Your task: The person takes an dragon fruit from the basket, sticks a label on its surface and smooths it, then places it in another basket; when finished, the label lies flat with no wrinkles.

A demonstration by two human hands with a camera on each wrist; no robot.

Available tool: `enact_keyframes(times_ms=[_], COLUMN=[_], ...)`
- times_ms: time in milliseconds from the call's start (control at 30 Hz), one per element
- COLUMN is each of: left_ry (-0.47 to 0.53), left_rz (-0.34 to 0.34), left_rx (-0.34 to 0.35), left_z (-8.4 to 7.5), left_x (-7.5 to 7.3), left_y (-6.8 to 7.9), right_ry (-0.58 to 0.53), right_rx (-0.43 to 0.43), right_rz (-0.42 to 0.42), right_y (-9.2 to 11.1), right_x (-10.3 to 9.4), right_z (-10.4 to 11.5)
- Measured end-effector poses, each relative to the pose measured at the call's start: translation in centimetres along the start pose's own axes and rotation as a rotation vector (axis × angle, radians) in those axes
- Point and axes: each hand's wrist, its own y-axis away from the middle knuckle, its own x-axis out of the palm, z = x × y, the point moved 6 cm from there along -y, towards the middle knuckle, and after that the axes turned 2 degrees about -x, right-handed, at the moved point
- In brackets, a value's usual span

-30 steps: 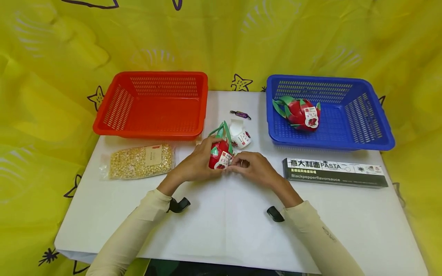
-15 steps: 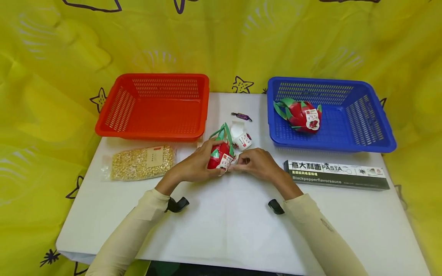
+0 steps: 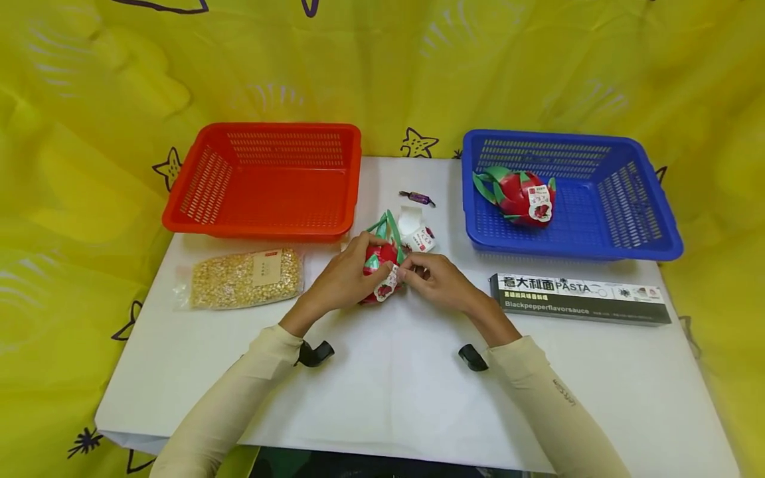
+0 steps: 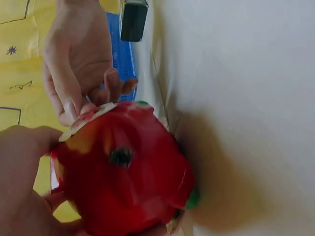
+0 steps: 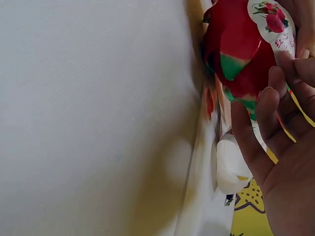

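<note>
In the head view my left hand (image 3: 343,279) grips a red and green dragon fruit (image 3: 388,253) around its side, with the thumb lying by a white printed label (image 3: 387,285). From the other side my right hand (image 3: 442,282) pinches the end of that label between thumb and index finger. The left wrist view shows the smooth red end of the dragon fruit (image 4: 138,182) and one label edge (image 4: 74,129) standing out from the skin. Seen from the right wrist, the label (image 5: 273,22) lies along the fruit, right at my fingertips.
Behind the hands are a white roll of matching labels (image 3: 418,238) and a purple wrapped candy (image 3: 417,198). A red basket (image 3: 263,234) stands back left, a bag of corn kernels (image 3: 224,282) before it. A blue basket (image 3: 574,252) holds another dragon fruit (image 3: 515,196); a pasta box (image 3: 580,300) lies in front.
My left thumb has moved up from the fruit's lower edge to the label. The right fingers have moved slightly up along the fruit's side, and the fruit is turned a little.
</note>
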Motion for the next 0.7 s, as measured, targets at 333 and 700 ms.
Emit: enact_keyframes(times_ms=[333, 700], left_ry=[-0.027, 0.036], left_rz=[-0.062, 0.069], left_rx=[-0.046, -0.016], left_z=[-0.22, 0.36], left_x=[-0.34, -0.34], left_y=[-0.31, -0.31], right_ry=[0.081, 0.038], right_rx=[0.078, 0.061], right_rz=[-0.050, -0.061], right_y=[0.73, 1.00], right_x=[-0.17, 0.14], right_z=[-0.44, -0.80])
